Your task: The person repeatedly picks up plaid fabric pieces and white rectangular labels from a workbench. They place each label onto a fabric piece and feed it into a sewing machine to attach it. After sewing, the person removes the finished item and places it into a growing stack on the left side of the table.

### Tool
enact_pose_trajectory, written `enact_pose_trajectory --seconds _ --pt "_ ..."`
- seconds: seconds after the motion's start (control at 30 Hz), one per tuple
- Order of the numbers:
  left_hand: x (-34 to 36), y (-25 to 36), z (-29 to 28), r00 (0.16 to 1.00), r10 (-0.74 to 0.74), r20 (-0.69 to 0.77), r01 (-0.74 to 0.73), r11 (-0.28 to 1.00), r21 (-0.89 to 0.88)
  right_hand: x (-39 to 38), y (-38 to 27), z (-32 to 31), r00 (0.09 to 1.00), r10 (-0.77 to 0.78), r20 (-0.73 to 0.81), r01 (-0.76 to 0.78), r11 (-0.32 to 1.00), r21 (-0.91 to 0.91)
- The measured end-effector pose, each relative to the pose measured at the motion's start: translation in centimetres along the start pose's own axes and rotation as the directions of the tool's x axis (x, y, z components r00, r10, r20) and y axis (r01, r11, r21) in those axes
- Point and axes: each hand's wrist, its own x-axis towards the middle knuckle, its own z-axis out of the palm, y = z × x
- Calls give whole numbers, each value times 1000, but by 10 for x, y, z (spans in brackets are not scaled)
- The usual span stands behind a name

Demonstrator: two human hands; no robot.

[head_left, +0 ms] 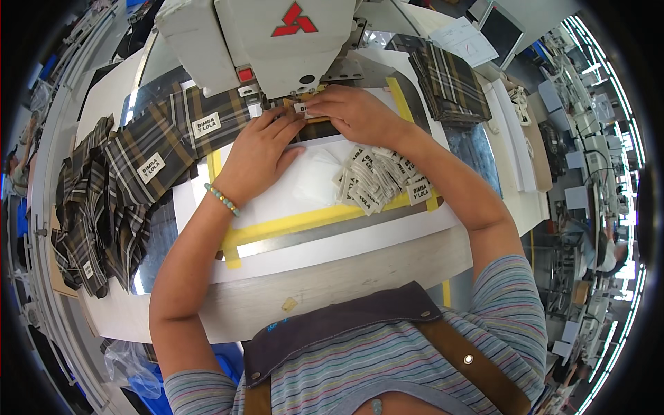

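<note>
From where I stand, both bare hands are close together under the front of a white sewing machine [287, 52], which bears a red three-part emblem [295, 21]. Between the fingertips sits a small pale label [300, 108] with dark print, partly covered. The right hand [360, 116] reaches over its right edge, thumb and fingers drawn near each other; I can't tell whether that grip pinches the label or only presses it. The left hand [259, 159], with a beaded bracelet [222, 200] at the wrist, rests its bent fingers just beside the label, and whether its grip holds anything I can't tell either.

Below the right forearm lies a loose heap of matching labels [377, 174], cream with bold black capitals in two lines, on a white sheet [270, 206] edged with yellow tape [294, 225]. To the left, plaid cloth pieces [131, 155] spill across the tabletop [277, 304]; two near the machine show such labels upright enough to read. A folded plaid stack [453, 86] lies at the far right, beside a printed paper [463, 38] whose writing is too small to make out.
</note>
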Motion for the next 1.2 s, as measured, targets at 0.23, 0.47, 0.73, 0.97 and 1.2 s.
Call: enact_pose_trajectory --seconds 0.23,0.47,0.73,0.97,1.2 --pt "-5 -5 -7 987 -149 -54 150 989 11 -2 1 2 997 -39 64 44 995 -84" --pt "-6 -12 -15 994 -100 41 92 982 165 -5 5 4 997 -62 43 67 989 -133" --pt "-2 -9 -25 987 -98 130 72 980 187 -4 6 6 995 -95 17 96 986 -136" --pt "1 -8 -28 979 -122 163 97 983 156 -6 10 8 994 -113 -4 113 992 -63" --pt "1 -8 -30 980 -113 162 85 982 167 -4 8 8 993 -118 7 118 990 -81"
